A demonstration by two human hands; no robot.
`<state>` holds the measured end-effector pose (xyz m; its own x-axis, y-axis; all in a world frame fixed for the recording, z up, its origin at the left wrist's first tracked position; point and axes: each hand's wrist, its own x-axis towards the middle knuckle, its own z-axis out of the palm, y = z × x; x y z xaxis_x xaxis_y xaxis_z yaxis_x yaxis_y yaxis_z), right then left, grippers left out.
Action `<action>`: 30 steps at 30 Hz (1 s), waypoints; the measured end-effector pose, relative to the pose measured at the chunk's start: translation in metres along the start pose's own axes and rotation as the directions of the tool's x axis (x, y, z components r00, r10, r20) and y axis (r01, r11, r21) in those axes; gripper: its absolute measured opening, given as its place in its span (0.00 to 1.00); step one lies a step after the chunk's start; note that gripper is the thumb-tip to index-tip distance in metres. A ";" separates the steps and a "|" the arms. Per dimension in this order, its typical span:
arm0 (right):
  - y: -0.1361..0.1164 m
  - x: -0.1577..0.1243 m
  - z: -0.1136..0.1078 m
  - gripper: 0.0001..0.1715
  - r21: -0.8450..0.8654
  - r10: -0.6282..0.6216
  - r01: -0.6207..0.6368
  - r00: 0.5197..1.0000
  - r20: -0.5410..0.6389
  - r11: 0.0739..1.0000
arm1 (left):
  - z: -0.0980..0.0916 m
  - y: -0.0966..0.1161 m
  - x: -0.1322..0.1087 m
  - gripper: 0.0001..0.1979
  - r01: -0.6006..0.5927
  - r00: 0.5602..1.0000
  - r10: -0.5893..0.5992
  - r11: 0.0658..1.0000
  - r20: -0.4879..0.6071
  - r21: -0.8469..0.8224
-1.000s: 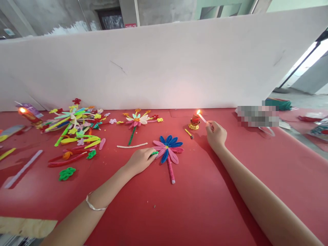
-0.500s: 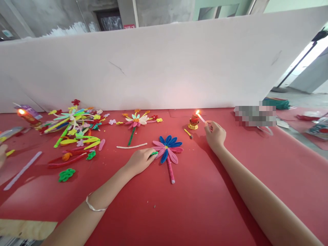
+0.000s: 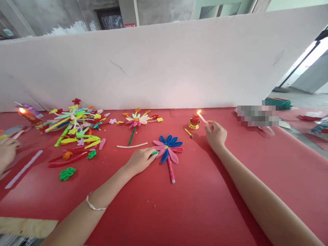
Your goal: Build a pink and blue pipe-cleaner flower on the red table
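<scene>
My right hand (image 3: 216,135) pinches a short, pale translucent glue stick (image 3: 202,118), its far end at the flame of a red candle (image 3: 195,118) in a gold holder (image 3: 193,125). Between the closed fingertips of my left hand (image 3: 139,160) is a green pipe-cleaner piece (image 3: 154,153), mostly hidden. That hand rests on the table, beside the left petals of a pipe-cleaner flower (image 3: 167,147) with blue and pink petals. The flower's pink wrapped stem (image 3: 171,169) points toward me. A yellow, dark-tipped stub (image 3: 189,133) lies just in front of the candle.
On the red table (image 3: 205,205), a white pipe-cleaner flower (image 3: 137,120) and a pale pipe cleaner (image 3: 132,146) lie behind my left hand. Colourful pipe-cleaner pieces (image 3: 77,126) are heaped at left, near another lit candle (image 3: 30,117) and another person's hand (image 3: 7,152). A white panel (image 3: 153,68) stands behind.
The other person's hand at the far left has come further into view. My two hands, the glue stick and the blue and pink flower stay practically where they were.
</scene>
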<state>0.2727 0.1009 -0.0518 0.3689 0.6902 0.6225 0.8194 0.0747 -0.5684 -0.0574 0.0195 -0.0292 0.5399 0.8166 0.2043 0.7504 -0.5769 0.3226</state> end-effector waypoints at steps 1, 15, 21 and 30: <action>0.000 0.000 0.000 0.17 -0.001 -0.001 0.001 1.000 0.000 1.000 | 0.000 0.000 0.000 0.11 0.000 1.000 0.000 1.000 0.000 0.003; -0.005 -0.006 -0.006 0.17 0.114 0.071 -0.076 0.996 0.044 0.991 | 0.000 -0.004 -0.003 0.12 -0.017 0.999 0.021 0.994 -0.037 0.105; -0.016 -0.015 -0.008 0.19 0.144 0.042 -0.058 0.992 0.117 0.988 | 0.000 -0.006 -0.002 0.14 -0.061 0.993 0.054 0.996 -0.107 -0.064; -0.040 -0.034 -0.005 0.24 0.267 -0.059 -0.013 0.963 0.262 0.964 | -0.003 0.004 0.000 0.15 0.141 0.962 -0.248 0.814 -0.118 -0.563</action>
<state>0.2293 0.0706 -0.0471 0.1917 0.8492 0.4920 0.6677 0.2545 -0.6995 -0.0552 0.0175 -0.0253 0.2880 0.9306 0.2259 0.4725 -0.3432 0.8118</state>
